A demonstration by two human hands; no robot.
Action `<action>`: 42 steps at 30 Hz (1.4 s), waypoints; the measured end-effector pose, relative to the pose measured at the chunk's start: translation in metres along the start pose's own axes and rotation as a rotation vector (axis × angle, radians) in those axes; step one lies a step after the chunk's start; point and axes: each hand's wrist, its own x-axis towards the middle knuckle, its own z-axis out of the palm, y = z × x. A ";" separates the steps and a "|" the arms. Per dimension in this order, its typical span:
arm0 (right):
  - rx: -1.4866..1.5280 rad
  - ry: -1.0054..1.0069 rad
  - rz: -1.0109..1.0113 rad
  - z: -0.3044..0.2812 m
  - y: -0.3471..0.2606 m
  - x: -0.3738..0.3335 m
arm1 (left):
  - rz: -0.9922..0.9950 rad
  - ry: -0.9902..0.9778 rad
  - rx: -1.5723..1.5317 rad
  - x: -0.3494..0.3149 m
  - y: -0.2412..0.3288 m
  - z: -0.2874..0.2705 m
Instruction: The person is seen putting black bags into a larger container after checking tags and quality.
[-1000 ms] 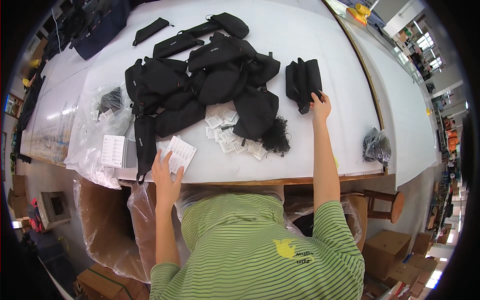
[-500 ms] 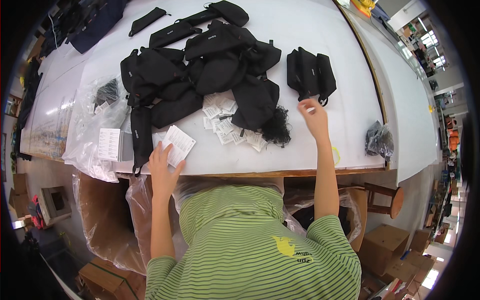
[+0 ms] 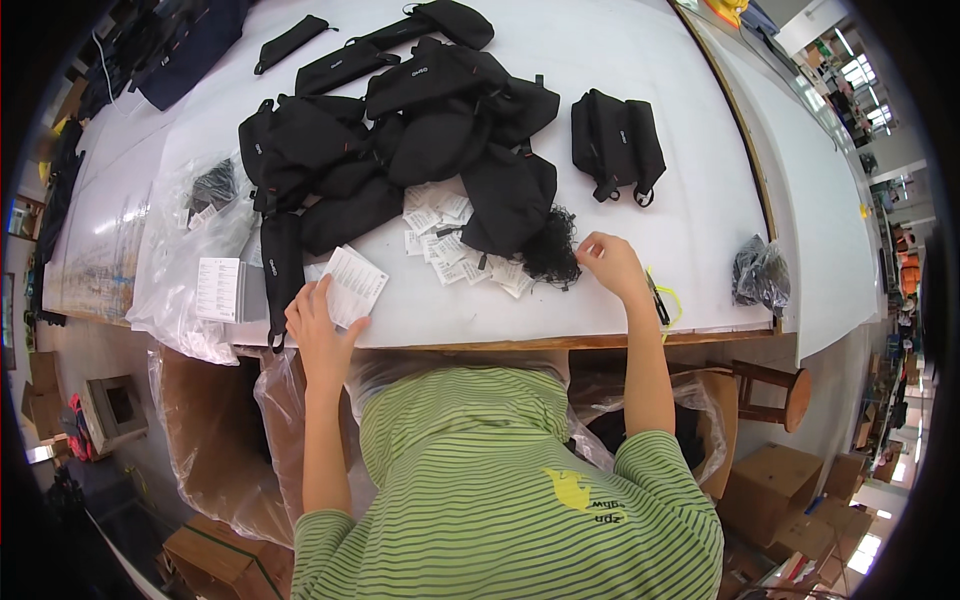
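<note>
Fingers of the left hand [image 3: 318,325] lie spread on a white paper card [image 3: 350,285] at the desk [image 3: 680,230] edge; right hand [image 3: 610,265] fingers pinch together beside black tangled cords [image 3: 550,250].

Both bare forearms reach up from the lower edge. The left hand [image 3: 320,325] lies low and near the body, fingers spread and slightly curled. The right hand [image 3: 610,265] is stretched further forward, fingers bent together, wrist angled inward.
</note>
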 end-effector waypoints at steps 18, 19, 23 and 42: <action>0.398 0.435 -0.293 -0.056 -0.066 -0.045 | -0.218 0.019 -1.129 0.019 -0.001 -0.016; 0.265 0.417 -0.306 -0.058 -0.070 -0.041 | -0.219 0.023 -1.131 0.020 0.001 -0.016; 0.366 0.702 -0.423 -0.066 -0.092 -0.057 | -0.172 -0.019 -1.194 0.018 0.003 -0.016; 0.113 0.363 0.282 -0.014 0.031 -0.095 | -0.374 -0.247 -1.493 0.007 0.062 -0.001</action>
